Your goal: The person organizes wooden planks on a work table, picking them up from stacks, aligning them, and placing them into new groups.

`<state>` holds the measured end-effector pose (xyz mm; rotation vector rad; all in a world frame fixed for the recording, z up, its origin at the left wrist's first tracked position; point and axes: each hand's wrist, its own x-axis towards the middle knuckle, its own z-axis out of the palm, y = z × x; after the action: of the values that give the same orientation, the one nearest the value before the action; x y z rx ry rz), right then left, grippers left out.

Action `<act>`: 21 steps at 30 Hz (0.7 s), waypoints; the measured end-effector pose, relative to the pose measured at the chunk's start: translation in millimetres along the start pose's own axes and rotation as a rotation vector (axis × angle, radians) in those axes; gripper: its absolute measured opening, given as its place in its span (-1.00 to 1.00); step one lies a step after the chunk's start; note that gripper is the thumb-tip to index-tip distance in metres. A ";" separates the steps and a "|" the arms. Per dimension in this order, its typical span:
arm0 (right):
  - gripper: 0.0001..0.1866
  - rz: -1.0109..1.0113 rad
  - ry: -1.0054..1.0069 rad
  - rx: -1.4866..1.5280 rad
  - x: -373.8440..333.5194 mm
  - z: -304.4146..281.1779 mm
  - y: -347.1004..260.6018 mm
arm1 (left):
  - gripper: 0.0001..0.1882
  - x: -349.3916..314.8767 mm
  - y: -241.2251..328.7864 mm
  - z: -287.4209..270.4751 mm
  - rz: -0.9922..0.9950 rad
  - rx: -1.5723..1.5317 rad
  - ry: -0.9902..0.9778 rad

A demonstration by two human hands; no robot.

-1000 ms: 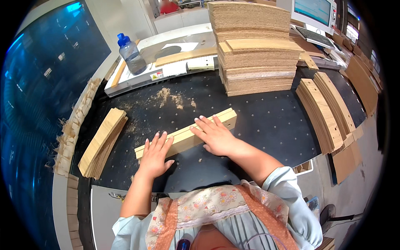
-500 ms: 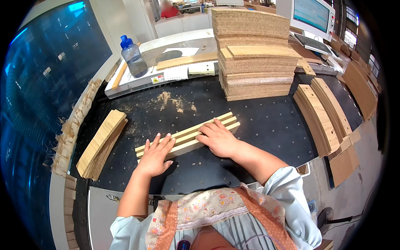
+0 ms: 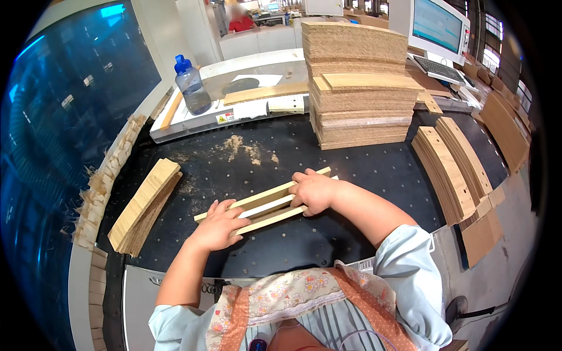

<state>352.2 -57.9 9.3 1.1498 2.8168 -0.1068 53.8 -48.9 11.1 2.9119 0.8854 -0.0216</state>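
Note:
Three pale wooden strips (image 3: pixel 274 217) stand on edge on the black worktable (image 3: pixel 374 193) in front of me, running slantwise with gaps between them. Around their left end my left hand (image 3: pixel 218 227) is closed, its fingers bent over the top edges. My right hand (image 3: pixel 317 193) grips the strips toward their right end, with fingertips curled between and over them. Parts of the strips beneath both hands are hidden.
Curved boards (image 3: pixel 143 205) are stacked at the left, and more curved boards with holes (image 3: pixel 443 175) at the right. A tall particleboard stack (image 3: pixel 363 117) stands behind. Sawdust (image 3: pixel 237 147) lies on the table. A blue-capped bottle (image 3: pixel 193 90), keyboard (image 3: pixel 439 69) and monitor (image 3: pixel 438 24) are farther back.
The strips, close together before, have spread apart, the front one shifting toward me. My flat, outstretched fingers have curled around them, and the right hand has moved slightly right.

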 end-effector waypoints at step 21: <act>-0.86 0.105 0.597 -0.310 29.3 65.9 -7.5 | -0.77 -2.2 -16.7 52.1 -0.053 0.379 0.532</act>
<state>330.3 -49.6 -59.4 1.4301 3.0698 0.7761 43.5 -41.5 -42.0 3.3043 1.1341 0.6834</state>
